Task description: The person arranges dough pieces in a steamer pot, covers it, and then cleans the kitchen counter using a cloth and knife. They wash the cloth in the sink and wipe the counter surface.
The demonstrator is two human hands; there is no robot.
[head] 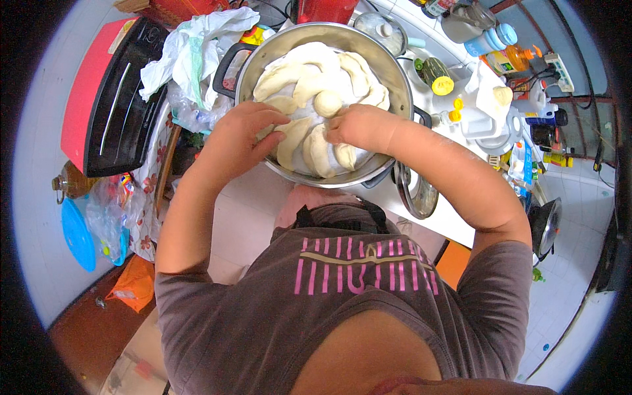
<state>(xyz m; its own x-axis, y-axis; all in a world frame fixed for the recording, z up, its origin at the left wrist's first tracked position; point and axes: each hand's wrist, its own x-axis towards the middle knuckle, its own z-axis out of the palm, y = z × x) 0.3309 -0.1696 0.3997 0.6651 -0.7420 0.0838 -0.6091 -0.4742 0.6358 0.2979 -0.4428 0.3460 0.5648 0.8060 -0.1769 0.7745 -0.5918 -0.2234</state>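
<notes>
A wide stainless steel pot (pixel 402 74) with black handles holds a ring of pale, crescent-shaped dough pieces (pixel 277 79) on a whitish liner. A round dough ball (pixel 328 103) sits near the middle. My left hand (pixel 249 131) reaches over the pot's near left rim, thumb and fingers apart, beside a pointed dough piece (pixel 292 143). From the right, my right hand (pixel 363 128) comes in with curled fingers. Its fingertips are at the top of a crescent piece (pixel 318 153), just below the ball. Whether they pinch any dough is hidden.
A red and black oven (pixel 126 98) stands left, with crumpled plastic bags (pixel 197 49) between it and the pot. A glass lid (pixel 417 192) leans by the pot's near right side. Bottles (pixel 491 39), a cut squash (pixel 437 76) and containers (pixel 481 123) crowd the right counter.
</notes>
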